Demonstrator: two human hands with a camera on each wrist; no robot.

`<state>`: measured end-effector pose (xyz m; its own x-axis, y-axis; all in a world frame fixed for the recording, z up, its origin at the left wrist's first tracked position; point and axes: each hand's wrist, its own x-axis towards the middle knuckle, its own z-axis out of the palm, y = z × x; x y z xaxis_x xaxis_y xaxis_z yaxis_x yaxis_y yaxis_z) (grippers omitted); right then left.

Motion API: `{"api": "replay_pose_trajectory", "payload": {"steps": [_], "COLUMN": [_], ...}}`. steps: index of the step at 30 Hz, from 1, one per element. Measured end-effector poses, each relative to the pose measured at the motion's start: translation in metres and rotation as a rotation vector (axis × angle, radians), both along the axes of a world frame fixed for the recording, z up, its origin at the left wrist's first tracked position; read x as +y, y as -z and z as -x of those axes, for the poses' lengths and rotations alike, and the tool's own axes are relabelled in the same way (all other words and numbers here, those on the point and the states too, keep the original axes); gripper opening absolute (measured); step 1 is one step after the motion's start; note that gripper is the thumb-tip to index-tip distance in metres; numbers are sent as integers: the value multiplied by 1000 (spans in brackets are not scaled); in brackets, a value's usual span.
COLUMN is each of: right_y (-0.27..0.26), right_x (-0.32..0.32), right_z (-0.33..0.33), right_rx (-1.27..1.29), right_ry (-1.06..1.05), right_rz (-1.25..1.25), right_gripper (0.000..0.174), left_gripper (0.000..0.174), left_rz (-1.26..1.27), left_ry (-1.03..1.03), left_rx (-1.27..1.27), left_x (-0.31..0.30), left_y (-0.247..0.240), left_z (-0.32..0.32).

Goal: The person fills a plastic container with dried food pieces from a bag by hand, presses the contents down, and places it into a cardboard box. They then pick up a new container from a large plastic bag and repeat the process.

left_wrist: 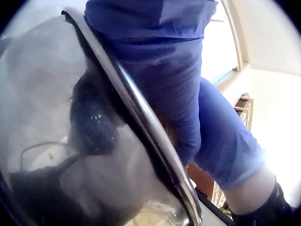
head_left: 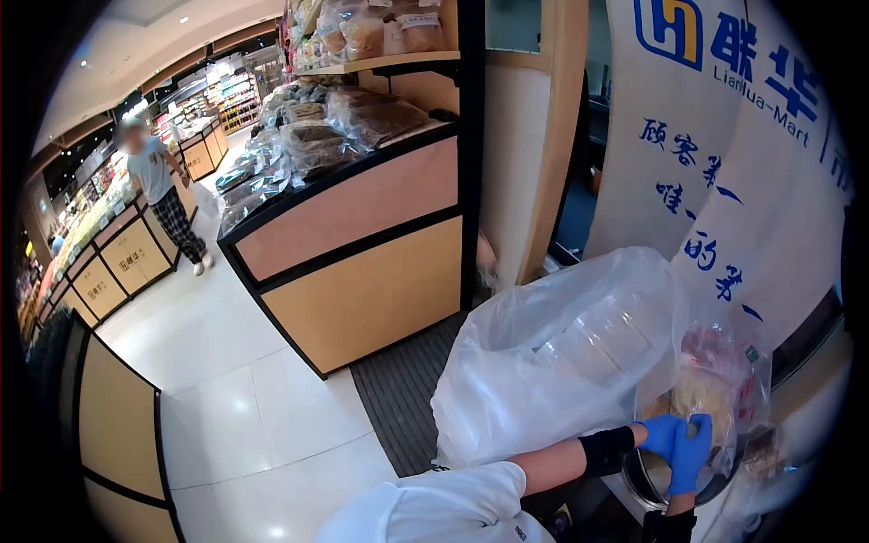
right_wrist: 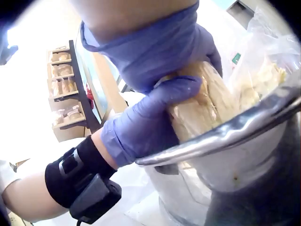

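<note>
Both hands wear blue gloves and work close together over a round steel basin (right_wrist: 221, 137). Pale yellowish food in a clear plastic bag (right_wrist: 204, 106) rises above the rim in the right wrist view. My left hand (head_left: 659, 434) grips the near side of this bag, its thumb lying across the food. From the other side my right hand (head_left: 691, 457) holds it with bent fingers, partly hidden behind its own wrist. In the left wrist view, the shiny basin wall (left_wrist: 136, 103) covers much of the picture, and the bag is hidden behind the gloves.
A big translucent plastic bag (head_left: 489, 398) with clear plastic containers (head_left: 602, 339) stands left of the basin. A printed curtain (head_left: 652, 181) hangs behind. Farther left are a display counter (head_left: 362, 281) with bagged goods, a tiled floor and a person (head_left: 163, 181) standing in the aisle.
</note>
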<state>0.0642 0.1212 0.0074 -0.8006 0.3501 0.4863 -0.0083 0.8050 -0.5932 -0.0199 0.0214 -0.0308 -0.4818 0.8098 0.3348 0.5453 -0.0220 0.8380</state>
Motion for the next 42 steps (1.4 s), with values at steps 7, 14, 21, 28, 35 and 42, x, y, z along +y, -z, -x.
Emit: {"api": "replay_pose_trajectory", "payload": {"steps": [7,14,21,28,35,42], "right_y": [-32,-18,-28,-27,1,-49], "right_x": [14,-23,9,-3,32,2], "right_z": [-10,1,8,5,20,-19], "right_rx": [-93,-183,-217,-380,-156,-277], "right_ry": [-318,176,16,-82,-101,-369], "right_rz": [-280,-260,-304,-57,-198,-172], "right_gripper": [44,78,77,77,67,77], "left_gripper": [46,54,64,77,64,67], "left_rz": [-64,31,33,219,8,118], "left_ry": [175,106,16,78,123,170], "left_rx": [-156,31,-107,-71,-13,-44], "left_x": [-12,-5,-33,-13,-23,-11], "left_y": [-6,-9,-32,-12,-17,-5], "left_z": [1,-4,-12,-4,0,10]}}
